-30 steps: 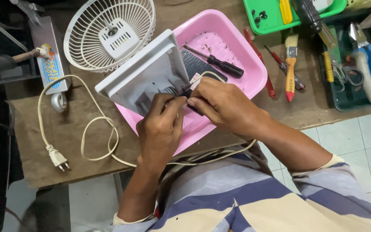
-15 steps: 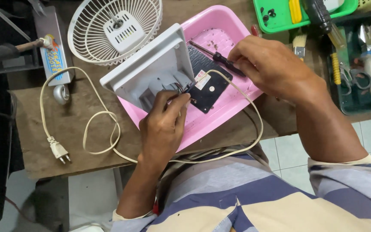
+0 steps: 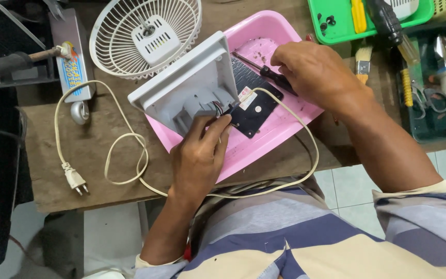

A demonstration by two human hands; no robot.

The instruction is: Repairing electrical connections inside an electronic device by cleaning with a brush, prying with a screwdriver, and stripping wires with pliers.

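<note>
Screwdriver (image 3: 269,74) under right hand (image 3: 313,70), pink tray (image 3: 285,129).

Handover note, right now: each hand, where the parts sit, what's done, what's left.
Left hand: fingertips hold the lower edge of the grey fan housing, tilted on the rim of the pink tray, next to exposed wires.
Right hand: on the black-handled screwdriver lying in the tray; grip not clearly closed.
Black panel lies flat in the tray, seemingly off the housing. White fan grille lies on the bench, separate. Power cord's plug lies loose on the bench, unplugged.
Done: grille and panel off.
Left: likely screw work inside the housing.
</note>
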